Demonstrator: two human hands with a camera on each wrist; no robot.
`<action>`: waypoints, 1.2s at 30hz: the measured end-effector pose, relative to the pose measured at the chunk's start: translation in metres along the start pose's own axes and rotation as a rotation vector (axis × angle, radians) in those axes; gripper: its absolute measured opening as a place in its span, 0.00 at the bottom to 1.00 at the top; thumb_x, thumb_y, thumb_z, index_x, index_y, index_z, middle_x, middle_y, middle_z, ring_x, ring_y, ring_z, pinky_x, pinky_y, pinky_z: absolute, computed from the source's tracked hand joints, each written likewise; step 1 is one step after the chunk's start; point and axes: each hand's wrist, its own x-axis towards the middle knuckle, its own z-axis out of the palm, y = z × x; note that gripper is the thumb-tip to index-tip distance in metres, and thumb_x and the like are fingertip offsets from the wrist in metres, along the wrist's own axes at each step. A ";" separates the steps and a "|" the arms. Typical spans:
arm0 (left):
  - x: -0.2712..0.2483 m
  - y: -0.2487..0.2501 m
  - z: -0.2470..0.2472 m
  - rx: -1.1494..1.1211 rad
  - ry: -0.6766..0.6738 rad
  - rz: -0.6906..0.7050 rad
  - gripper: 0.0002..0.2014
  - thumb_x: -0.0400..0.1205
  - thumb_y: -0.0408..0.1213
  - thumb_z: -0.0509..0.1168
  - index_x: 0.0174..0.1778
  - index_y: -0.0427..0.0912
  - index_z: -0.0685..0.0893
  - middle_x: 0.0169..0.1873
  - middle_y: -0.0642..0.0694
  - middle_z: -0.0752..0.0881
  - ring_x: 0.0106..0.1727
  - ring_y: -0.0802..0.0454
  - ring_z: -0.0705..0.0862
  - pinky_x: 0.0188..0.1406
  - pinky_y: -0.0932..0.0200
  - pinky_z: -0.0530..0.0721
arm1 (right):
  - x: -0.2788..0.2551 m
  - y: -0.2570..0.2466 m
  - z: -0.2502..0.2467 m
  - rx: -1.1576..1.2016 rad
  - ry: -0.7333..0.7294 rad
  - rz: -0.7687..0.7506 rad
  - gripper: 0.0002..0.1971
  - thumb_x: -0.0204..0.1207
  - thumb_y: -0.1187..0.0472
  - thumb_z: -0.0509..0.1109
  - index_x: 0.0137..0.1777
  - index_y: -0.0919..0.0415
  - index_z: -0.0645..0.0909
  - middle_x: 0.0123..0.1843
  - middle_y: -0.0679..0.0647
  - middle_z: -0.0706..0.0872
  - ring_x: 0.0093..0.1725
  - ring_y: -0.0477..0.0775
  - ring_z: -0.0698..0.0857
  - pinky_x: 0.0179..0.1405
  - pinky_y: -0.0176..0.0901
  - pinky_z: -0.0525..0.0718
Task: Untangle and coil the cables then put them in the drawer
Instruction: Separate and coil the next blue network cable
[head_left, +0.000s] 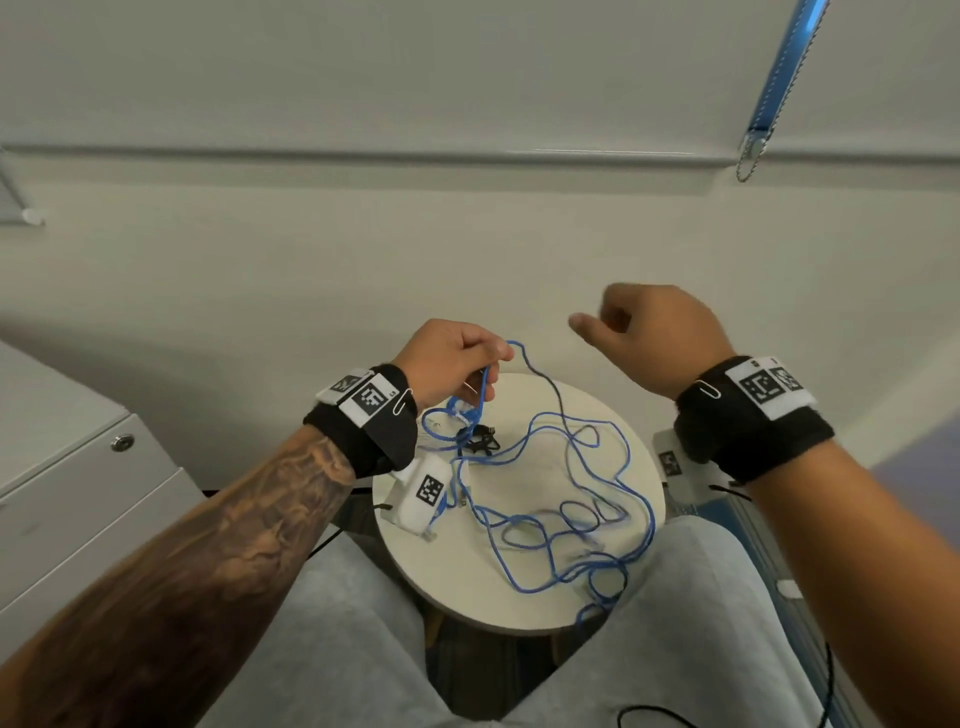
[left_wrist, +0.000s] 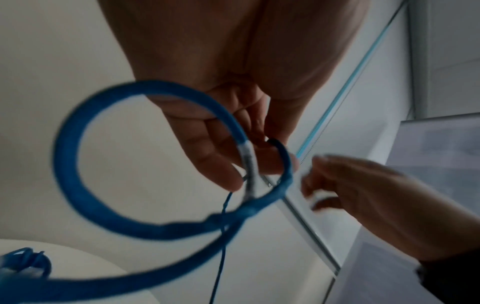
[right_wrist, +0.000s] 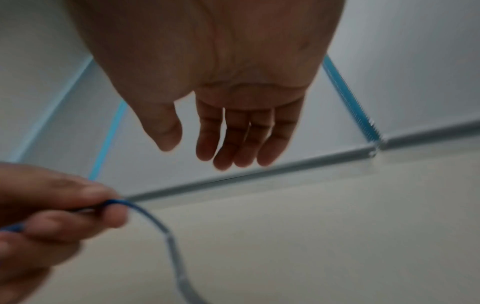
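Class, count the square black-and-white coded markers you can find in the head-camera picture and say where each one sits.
5: two on the left wristband, two on the right wristband, and one on the white block on the round table. A sixth, below the right wrist, is possible; more may be hidden.

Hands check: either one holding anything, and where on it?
Left hand pinches the blue cable at a raised loop, fingers round it. Right hand holds nothing.
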 end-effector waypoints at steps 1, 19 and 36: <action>-0.001 0.002 0.004 0.002 -0.021 0.017 0.09 0.85 0.34 0.65 0.51 0.33 0.88 0.29 0.42 0.83 0.27 0.48 0.84 0.33 0.55 0.85 | 0.000 -0.007 0.004 0.161 0.028 -0.097 0.16 0.81 0.40 0.66 0.45 0.52 0.83 0.44 0.48 0.87 0.46 0.53 0.83 0.45 0.46 0.79; -0.033 -0.040 0.018 -0.123 -0.067 -0.044 0.10 0.84 0.44 0.66 0.41 0.42 0.81 0.29 0.46 0.74 0.24 0.57 0.67 0.23 0.63 0.61 | 0.032 0.011 0.021 0.601 0.137 0.191 0.20 0.82 0.49 0.70 0.42 0.67 0.85 0.32 0.52 0.78 0.31 0.48 0.73 0.32 0.40 0.70; -0.050 -0.023 -0.034 -0.896 -0.222 -0.162 0.08 0.74 0.33 0.52 0.37 0.41 0.77 0.24 0.51 0.63 0.24 0.55 0.60 0.30 0.57 0.73 | 0.028 0.059 0.090 0.418 -0.028 0.462 0.20 0.83 0.46 0.66 0.41 0.64 0.82 0.32 0.56 0.80 0.38 0.62 0.79 0.37 0.45 0.72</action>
